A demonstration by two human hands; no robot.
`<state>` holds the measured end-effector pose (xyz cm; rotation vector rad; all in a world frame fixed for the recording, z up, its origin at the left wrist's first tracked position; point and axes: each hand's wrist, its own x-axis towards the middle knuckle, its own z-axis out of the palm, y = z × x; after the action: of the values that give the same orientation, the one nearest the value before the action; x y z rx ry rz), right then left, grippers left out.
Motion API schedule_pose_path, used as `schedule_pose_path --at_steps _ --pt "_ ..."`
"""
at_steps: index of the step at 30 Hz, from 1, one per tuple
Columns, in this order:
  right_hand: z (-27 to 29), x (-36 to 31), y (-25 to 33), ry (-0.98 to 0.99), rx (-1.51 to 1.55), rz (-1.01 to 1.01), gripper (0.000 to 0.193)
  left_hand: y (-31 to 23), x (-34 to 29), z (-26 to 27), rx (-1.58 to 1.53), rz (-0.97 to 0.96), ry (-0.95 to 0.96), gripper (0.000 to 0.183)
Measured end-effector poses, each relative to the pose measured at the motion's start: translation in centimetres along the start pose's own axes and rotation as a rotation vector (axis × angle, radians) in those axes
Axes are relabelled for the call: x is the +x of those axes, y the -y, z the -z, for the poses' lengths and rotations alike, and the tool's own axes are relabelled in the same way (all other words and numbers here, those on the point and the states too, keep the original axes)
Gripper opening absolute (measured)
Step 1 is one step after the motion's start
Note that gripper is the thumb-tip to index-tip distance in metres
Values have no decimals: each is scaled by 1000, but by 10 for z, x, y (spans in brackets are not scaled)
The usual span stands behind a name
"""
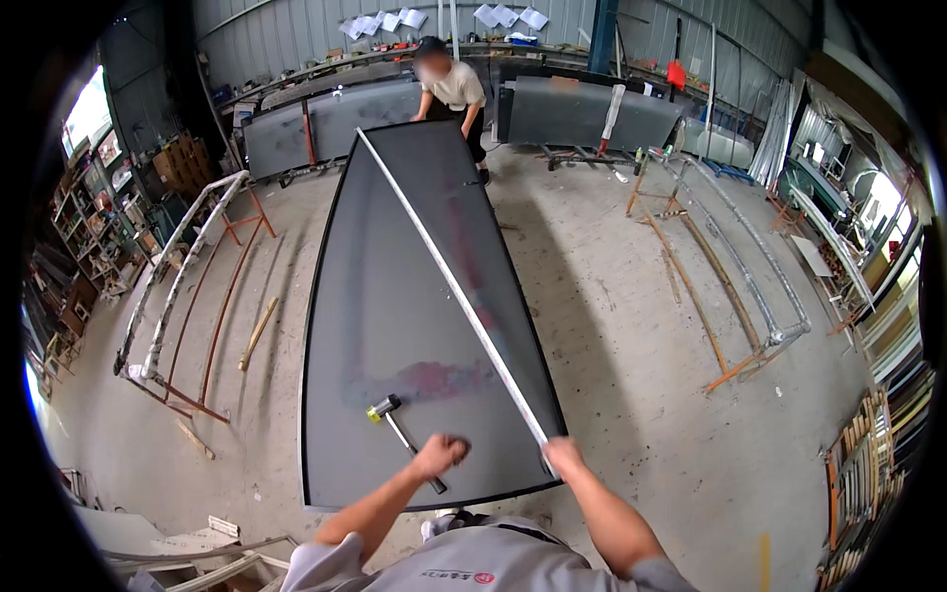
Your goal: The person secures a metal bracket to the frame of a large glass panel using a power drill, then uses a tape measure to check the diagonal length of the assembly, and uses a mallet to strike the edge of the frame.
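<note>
A large dark grey panel [395, 296] with a raised black rim stretches away in front of me. Diagonally across it, from the far left corner to the near right corner, runs a long pale strip [459, 291] resembling a tape measure blade. My right hand [564, 457] is closed on the strip's near end at the panel's corner. My left hand [439, 456] has curled fingers above the panel; what they hold, if anything, I cannot make out. Partly behind that hand lies a mallet [387, 407] with a black and yellow head. A co-worker [456, 87] stands at the far end, hands near the panel's edge.
Metal frame stands are on both sides, a wrapped left rack [202, 232] and a right rack [725, 252]. A wooden stick [258, 333] lies on the floor at left. Dark panels [582, 116] lean at the back, and stacked strips [863, 474] stand at right.
</note>
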<state>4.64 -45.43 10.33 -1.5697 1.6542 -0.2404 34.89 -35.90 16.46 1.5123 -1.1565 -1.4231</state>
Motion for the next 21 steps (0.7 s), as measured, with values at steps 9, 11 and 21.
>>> schedule_pose_path --at_steps 9,11,21 --pt "-32 79 11 53 354 -179 12 264 -305 -39 -295 793 -695 20" --pt "-54 79 40 129 370 -148 12 366 -432 -16 1037 547 -289 17" --pt "-50 95 36 87 336 -147 14 378 -409 -74 858 616 -486 16"
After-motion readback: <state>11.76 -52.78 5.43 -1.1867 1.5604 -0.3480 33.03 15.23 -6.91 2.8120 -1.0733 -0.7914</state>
